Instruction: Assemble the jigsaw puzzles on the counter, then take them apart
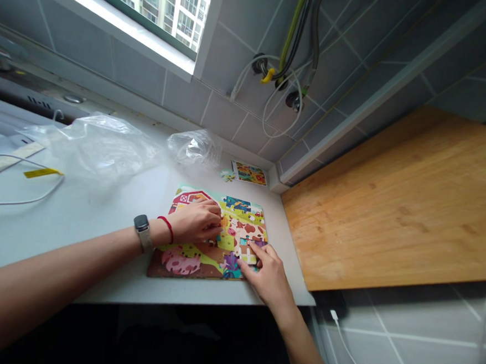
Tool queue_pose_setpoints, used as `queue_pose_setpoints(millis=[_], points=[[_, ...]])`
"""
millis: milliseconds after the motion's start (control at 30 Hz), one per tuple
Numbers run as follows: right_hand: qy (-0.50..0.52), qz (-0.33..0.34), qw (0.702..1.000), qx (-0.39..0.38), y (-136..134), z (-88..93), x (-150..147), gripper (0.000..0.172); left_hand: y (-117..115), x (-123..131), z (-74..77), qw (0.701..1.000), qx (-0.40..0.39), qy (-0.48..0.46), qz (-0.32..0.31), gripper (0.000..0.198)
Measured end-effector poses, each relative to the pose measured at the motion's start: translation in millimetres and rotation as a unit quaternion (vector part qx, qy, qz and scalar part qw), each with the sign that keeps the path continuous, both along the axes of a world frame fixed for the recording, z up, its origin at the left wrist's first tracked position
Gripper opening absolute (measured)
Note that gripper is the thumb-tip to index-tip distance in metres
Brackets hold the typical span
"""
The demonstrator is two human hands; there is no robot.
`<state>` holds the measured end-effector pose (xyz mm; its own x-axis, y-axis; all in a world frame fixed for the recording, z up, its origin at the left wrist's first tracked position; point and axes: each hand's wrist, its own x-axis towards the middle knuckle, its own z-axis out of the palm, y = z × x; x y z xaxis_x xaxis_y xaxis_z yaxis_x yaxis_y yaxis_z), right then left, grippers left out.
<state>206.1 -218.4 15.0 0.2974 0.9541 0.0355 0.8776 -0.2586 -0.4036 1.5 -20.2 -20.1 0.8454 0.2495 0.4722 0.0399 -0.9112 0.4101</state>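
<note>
A colourful farm jigsaw puzzle [188,250], with a red barn, a cow and a pink pig, lies flat on the white counter. My left hand [196,220], with a watch and a red cord at the wrist, rests over its middle-left part; its fingers curl down and what lies beneath them is hidden. At the lower right, my right hand [268,269] has thumb and index finger on a puzzle piece [246,252] showing a white fence. That piece sits over the puzzle below the cow.
Behind the puzzle lie a small picture card [249,173] and a few loose pieces [227,176]. Clear plastic bags [108,145] spread at the back left, near a white cable [25,204]. A wooden board [399,209] borders the right side; pipes and cables hang on the wall.
</note>
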Motion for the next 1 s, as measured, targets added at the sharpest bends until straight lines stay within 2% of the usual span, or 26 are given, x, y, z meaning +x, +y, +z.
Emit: queue_pose_setpoints(millis=[200, 433, 800, 1000], points=[[0.010, 0.011, 1.000, 0.013, -14.2, -3.0, -24.0, 0.049, 1.3, 0.2, -2.2, 1.000, 0.014, 0.010, -0.003, 0.032], [0.015, 0.011, 1.000, 0.008, -17.6, -4.8, -45.2, 0.051, 0.1, -0.2, -1.2, 1.000, 0.002, 0.003, -0.001, 0.031], [0.087, 0.026, 0.996, -0.006, -17.8, -1.2, -36.9, 0.051, -0.7, 0.0, 0.5, 1.000, 0.011, 0.006, 0.003, 0.032], [0.116, 0.029, 0.992, -0.031, -15.5, 0.2, -30.2, 0.056, -2.6, -0.9, 4.6, 1.000, 0.023, 0.011, 0.011, 0.033]])
